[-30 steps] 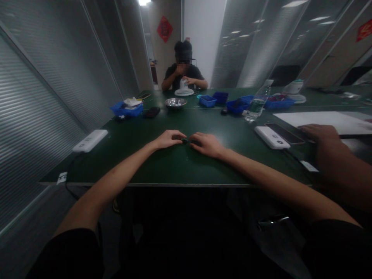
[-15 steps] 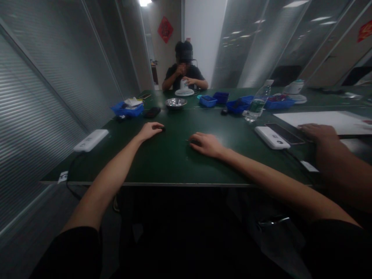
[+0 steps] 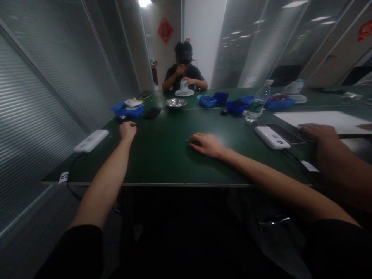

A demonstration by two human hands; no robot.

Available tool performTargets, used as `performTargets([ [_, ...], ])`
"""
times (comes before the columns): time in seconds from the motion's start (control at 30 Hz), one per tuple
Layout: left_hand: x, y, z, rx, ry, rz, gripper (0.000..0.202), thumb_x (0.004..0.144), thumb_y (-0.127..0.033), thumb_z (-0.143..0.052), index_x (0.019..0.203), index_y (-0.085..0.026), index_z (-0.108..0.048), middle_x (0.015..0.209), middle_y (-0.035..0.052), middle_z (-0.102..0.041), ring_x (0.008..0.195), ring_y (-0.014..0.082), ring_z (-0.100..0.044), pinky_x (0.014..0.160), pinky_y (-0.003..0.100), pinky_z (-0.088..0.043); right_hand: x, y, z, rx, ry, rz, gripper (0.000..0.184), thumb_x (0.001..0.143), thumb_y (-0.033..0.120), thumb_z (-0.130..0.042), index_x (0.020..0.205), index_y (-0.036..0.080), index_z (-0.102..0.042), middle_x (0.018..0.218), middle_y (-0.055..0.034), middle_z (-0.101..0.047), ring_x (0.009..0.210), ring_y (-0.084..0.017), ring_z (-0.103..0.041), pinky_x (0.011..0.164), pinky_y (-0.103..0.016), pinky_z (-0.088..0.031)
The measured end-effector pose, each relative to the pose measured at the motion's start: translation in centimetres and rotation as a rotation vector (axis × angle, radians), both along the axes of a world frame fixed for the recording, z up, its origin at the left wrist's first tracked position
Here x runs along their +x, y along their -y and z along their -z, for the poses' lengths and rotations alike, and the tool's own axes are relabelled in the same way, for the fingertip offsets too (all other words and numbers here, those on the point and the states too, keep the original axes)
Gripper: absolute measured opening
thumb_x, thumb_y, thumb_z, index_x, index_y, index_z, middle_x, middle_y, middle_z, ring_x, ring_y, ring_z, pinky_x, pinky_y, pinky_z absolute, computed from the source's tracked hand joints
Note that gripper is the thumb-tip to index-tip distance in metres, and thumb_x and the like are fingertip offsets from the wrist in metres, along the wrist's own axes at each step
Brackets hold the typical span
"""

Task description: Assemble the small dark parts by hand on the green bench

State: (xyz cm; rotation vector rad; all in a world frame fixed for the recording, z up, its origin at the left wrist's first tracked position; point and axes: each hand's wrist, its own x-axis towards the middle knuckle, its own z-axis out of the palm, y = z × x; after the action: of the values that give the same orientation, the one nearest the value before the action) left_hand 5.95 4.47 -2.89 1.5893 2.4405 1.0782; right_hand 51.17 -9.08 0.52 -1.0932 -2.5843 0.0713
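Observation:
My left hand [image 3: 128, 131] is over the left of the green table [image 3: 162, 162], just in front of a blue bin [image 3: 128, 110] with white tissue-like stuff in it. Its fingers are pinched together on a small black piece [image 3: 137, 124], too blurred to name. My right hand [image 3: 207, 144] lies on the table near the middle, fingers curled. A thin pale tip [image 3: 187, 140] sticks out past those fingers; what they close on is mostly hidden beneath them. Beyond the left hand lies a dark phone-like object [image 3: 152, 112].
White power banks [image 3: 91, 141] with cables lie at both sides. Farther back are a metal bowl [image 3: 176, 103], blue bins [image 3: 208, 101] and a water bottle [image 3: 258, 103]. A co-worker's arm [image 3: 328, 155] rests at right; another person [image 3: 185, 73] sits opposite, handling a white fan-like object.
My left hand has moved left, from the middle of the table toward the blue bin, with the small black piece in its fingers. My right hand has stayed in place.

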Motion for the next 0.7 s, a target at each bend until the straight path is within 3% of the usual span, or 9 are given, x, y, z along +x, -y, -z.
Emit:
performTargets([
  [0.2,0.2,0.4,-0.2,-0.003,-0.020,-0.012,0.027,0.088,-0.027,-0.075,0.113,-0.022,-0.081,0.119,0.0117,-0.077,0.113,0.0297,-0.069,0.103,0.041,-0.053,0.0,0.0,-0.1,-0.011,0.011,0.000,0.033,0.104,0.042,-0.055,0.128,0.021,-0.064,0.123,-0.0089,-0.068,0.083,-0.018,-0.063,0.071,-0.029,-0.043],
  [0.3,0.4,0.2,-0.4,-0.002,-0.022,0.093,0.024,0.089,-0.027,-0.075,0.111,-0.020,-0.081,0.115,0.0115,-0.078,0.112,0.0286,-0.070,0.103,0.039,-0.052,0.0,0.0,-0.2,-0.021,0.015,-0.003,0.033,0.104,0.042,-0.054,0.129,0.021,-0.064,0.122,-0.0088,-0.068,0.082,-0.017,-0.063,0.070,-0.029,-0.043],
  [0.47,3.3,0.9,-1.3,-0.016,-0.020,0.410,0.023,0.086,-0.027,-0.076,0.107,-0.020,-0.082,0.110,0.0102,-0.079,0.106,0.0286,-0.072,0.101,0.039,-0.052,0.0,0.1,-0.3,-0.017,-0.003,-0.009,0.033,0.104,0.042,-0.054,0.128,0.021,-0.064,0.122,-0.0093,-0.068,0.083,-0.018,-0.064,0.071,-0.030,-0.044],
  [0.7,10.7,3.8,-2.3,-0.033,-0.008,1.041,0.030,0.090,-0.033,-0.070,0.118,-0.024,-0.080,0.124,0.0069,-0.075,0.113,0.0266,-0.068,0.103,0.041,-0.051,-0.2,0.2,-0.4,-0.013,0.011,0.001,0.032,0.104,0.041,-0.054,0.128,0.021,-0.065,0.122,-0.0090,-0.069,0.085,-0.019,-0.065,0.073,-0.029,-0.044],
])
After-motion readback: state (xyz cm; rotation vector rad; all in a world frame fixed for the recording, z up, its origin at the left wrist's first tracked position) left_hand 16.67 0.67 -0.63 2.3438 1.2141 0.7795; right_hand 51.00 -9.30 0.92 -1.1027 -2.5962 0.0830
